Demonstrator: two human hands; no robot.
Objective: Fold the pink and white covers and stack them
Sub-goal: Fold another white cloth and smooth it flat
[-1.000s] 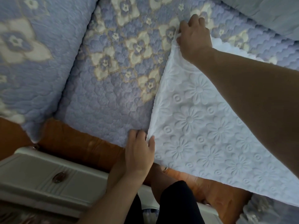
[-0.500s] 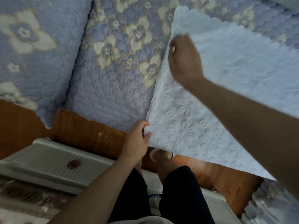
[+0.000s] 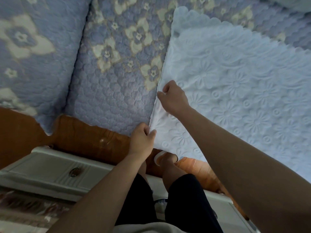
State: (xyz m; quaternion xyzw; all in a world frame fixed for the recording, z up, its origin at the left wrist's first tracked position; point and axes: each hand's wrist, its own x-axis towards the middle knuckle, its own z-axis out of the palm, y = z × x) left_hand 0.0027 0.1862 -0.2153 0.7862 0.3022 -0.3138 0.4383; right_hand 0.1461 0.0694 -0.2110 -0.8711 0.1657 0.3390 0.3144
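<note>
A white quilted cover [image 3: 239,84] with embossed flowers and a scalloped far edge lies spread over the right part of the blue floral sofa seat [image 3: 114,78]. Its near edge hangs over the sofa's front. My left hand [image 3: 142,140] pinches the cover's near left corner at the seat's front edge. My right hand [image 3: 173,96] grips the cover's left edge a little farther up, fingers curled round the fabric. No pink cover is in view.
A blue floral cushion [image 3: 33,52] lies at the left. The brown wooden sofa front [image 3: 80,140] runs below the seat. A white low table [image 3: 50,170] stands close in front of it, beside my legs in black shorts [image 3: 181,204].
My right hand let go of the cover's far corner and came down the left edge toward my left hand. The cover now lies flatter, its scalloped far edge showing.
</note>
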